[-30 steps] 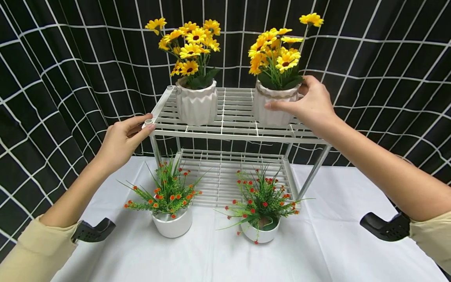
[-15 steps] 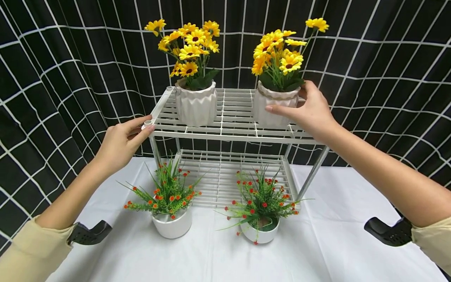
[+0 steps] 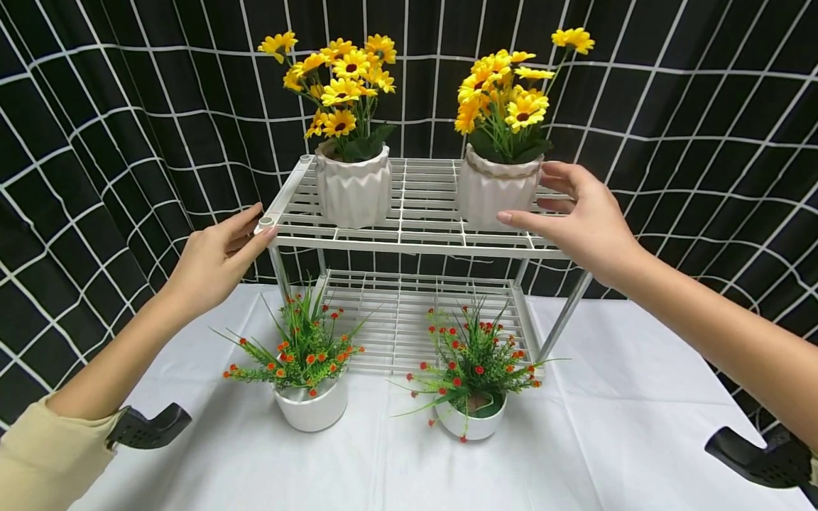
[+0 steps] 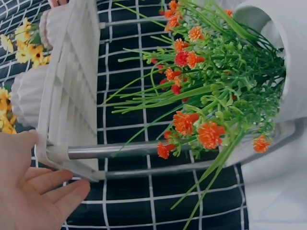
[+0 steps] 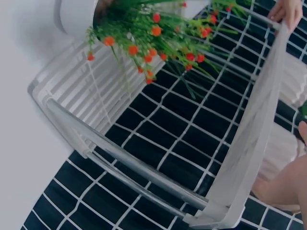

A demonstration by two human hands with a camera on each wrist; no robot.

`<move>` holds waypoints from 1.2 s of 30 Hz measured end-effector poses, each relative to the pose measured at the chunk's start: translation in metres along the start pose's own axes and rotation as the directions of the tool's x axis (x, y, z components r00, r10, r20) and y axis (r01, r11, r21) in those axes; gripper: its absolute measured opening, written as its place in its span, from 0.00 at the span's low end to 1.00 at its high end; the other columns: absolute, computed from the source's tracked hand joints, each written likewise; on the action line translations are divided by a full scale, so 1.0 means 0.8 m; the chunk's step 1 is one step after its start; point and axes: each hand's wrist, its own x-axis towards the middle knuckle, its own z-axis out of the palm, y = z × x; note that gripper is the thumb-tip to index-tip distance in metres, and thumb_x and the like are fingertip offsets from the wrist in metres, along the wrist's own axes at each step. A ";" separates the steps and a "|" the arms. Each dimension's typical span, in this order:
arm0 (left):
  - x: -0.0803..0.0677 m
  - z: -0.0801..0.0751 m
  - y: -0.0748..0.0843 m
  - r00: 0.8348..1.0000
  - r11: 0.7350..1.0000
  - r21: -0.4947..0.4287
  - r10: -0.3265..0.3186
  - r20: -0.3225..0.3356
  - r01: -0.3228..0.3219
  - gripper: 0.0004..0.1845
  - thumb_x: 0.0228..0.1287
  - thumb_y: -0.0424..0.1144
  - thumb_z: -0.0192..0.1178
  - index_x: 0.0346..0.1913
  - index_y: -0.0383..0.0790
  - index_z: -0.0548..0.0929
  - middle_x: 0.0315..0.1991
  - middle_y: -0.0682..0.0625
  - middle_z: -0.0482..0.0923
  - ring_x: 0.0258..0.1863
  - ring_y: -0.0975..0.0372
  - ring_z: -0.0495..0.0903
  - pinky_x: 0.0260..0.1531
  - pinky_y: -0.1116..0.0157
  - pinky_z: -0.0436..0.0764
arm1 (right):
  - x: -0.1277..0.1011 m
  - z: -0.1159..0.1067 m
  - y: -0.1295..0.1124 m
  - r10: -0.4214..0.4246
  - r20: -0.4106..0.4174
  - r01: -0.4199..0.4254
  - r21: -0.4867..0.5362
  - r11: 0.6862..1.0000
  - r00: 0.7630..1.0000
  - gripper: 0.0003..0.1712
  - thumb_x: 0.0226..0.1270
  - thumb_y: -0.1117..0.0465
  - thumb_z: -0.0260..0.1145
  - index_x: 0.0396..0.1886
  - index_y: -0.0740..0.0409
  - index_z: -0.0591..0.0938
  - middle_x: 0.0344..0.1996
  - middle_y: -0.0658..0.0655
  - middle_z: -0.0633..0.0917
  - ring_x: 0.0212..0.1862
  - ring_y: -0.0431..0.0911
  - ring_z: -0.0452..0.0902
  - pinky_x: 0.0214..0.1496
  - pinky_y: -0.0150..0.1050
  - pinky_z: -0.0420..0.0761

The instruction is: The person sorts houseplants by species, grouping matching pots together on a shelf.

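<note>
We hold both arms raised and stretched forward, forearms bare, beige sleeves pushed back near the elbows. Our left hand (image 3: 214,259) reaches up and inward, fingers straight and close together, thumb lying alongside (the left wrist view shows the palm open, fingers relaxed). Our right hand (image 3: 584,220) is lifted higher, wrist slightly bent, fingers extended and spread a little, the thumb apart from them, so the hand forms a loose open curve holding nothing.
</note>
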 end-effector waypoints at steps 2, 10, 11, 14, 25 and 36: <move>-0.002 0.000 -0.001 1.000 1.000 -0.014 -0.020 0.014 0.020 0.34 0.85 0.51 0.51 0.81 0.30 0.63 0.69 0.30 0.75 0.66 0.39 0.79 0.63 0.40 0.79 | -0.010 0.000 0.002 -0.014 -0.013 0.014 -0.016 1.000 1.000 0.56 0.68 0.53 0.78 0.85 0.62 0.55 0.79 0.67 0.66 0.75 0.65 0.69 0.72 0.60 0.75; -0.007 0.005 -0.001 0.999 0.995 -0.083 -0.050 -0.003 0.049 0.31 0.86 0.47 0.52 0.80 0.31 0.66 0.64 0.31 0.81 0.59 0.41 0.85 0.58 0.42 0.82 | -0.054 0.015 0.020 -0.127 -0.080 0.127 0.003 0.992 0.989 0.47 0.65 0.63 0.79 0.79 0.65 0.66 0.75 0.65 0.72 0.73 0.59 0.73 0.70 0.29 0.75; -0.007 0.005 0.000 0.999 0.995 -0.090 -0.051 -0.006 0.050 0.30 0.86 0.46 0.52 0.79 0.31 0.66 0.63 0.31 0.81 0.57 0.41 0.86 0.57 0.42 0.83 | -0.060 0.018 0.023 -0.156 -0.097 0.157 0.002 0.988 0.983 0.46 0.64 0.65 0.80 0.78 0.65 0.68 0.75 0.65 0.73 0.72 0.55 0.74 0.67 0.24 0.75; -0.006 0.005 0.000 0.999 0.994 -0.101 -0.051 -0.006 0.050 0.30 0.86 0.46 0.51 0.79 0.31 0.67 0.61 0.31 0.83 0.52 0.42 0.89 0.54 0.48 0.86 | -0.077 0.029 0.032 -0.247 -0.160 0.253 0.017 0.967 0.956 0.41 0.61 0.71 0.80 0.73 0.67 0.73 0.70 0.63 0.77 0.68 0.41 0.76 0.65 0.18 0.72; 0.004 -0.004 0.003 0.999 0.999 -0.022 -0.031 0.023 0.031 0.30 0.85 0.49 0.52 0.78 0.33 0.69 0.58 0.35 0.86 0.52 0.45 0.89 0.39 0.72 0.77 | -0.128 0.073 0.075 -0.344 -0.275 0.385 0.112 0.916 0.898 0.33 0.54 0.84 0.75 0.62 0.71 0.80 0.58 0.40 0.83 0.62 0.33 0.79 0.65 0.26 0.78; 0.008 -0.008 0.004 0.999 1.000 -0.008 -0.022 0.038 0.022 0.30 0.85 0.50 0.51 0.78 0.33 0.70 0.62 0.33 0.83 0.59 0.42 0.85 0.55 0.43 0.82 | -0.170 0.120 0.139 -0.366 -0.338 0.423 0.109 0.900 0.867 0.26 0.46 0.88 0.75 0.47 0.72 0.84 0.48 0.40 0.86 0.46 0.31 0.84 0.54 0.22 0.81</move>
